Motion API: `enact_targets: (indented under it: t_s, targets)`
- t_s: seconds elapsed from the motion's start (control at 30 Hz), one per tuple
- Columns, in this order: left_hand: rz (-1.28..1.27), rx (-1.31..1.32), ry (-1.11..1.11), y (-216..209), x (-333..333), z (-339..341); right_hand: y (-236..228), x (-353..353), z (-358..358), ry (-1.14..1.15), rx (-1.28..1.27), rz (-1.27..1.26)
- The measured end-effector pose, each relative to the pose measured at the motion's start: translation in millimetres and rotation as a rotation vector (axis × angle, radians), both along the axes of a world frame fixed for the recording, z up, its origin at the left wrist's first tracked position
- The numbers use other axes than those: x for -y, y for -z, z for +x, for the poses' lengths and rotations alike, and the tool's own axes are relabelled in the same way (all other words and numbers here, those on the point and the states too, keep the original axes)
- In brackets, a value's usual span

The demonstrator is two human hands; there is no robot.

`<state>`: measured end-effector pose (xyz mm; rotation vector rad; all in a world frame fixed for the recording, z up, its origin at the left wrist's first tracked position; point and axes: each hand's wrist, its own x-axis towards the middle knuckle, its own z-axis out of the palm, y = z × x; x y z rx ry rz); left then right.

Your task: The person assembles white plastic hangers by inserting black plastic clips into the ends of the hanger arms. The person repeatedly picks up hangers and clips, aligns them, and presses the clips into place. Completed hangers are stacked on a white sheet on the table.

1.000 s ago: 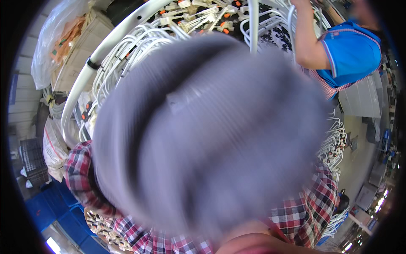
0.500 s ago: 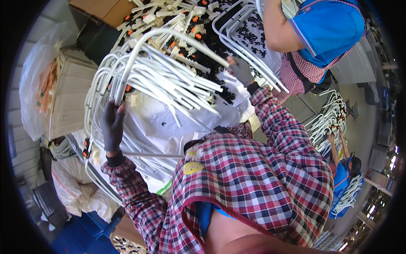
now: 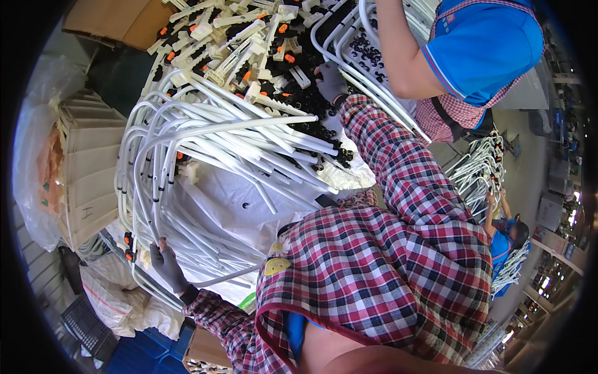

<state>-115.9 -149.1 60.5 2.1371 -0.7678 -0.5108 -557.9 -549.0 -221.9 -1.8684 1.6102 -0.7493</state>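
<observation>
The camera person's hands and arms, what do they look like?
The left hand and right hand both wear grey gloves, with some fingertips apparently bare. The long sleeves are checked in red, white and a dark colour, ending in dark cuffs.

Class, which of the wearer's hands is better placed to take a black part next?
Probably the right hand: it is at the black parts, whereas the left hand, farther off, holds a white tube.

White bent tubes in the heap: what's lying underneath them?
White sheeting shows under the tubes, with a small black piece on it. What lies beneath the densest part is covered.
</observation>
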Motion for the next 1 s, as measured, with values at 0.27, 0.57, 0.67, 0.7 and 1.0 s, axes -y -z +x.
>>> enact_targets:
  t_s: [0.27,0.57,0.67,0.7,1.0]
  targets:
    - [-0.074,0.068,0.088,12,20,18,-4,-19,-9,-0.036,0.217,-0.033]
    - [-0.013,0.155,-0.016,-1,-14,20,-28,-73,-19,-0.184,0.886,0.586]
    - [-0.062,0.109,0.000,-16,-22,13,-47,-94,-43,-0.078,1.109,0.691]
    - [-0.090,0.126,0.007,-16,-21,13,-51,-101,-44,-0.142,1.117,0.684]
    - [-0.095,-0.006,0.079,14,-9,31,-78,-137,-25,-0.346,1.280,0.852]
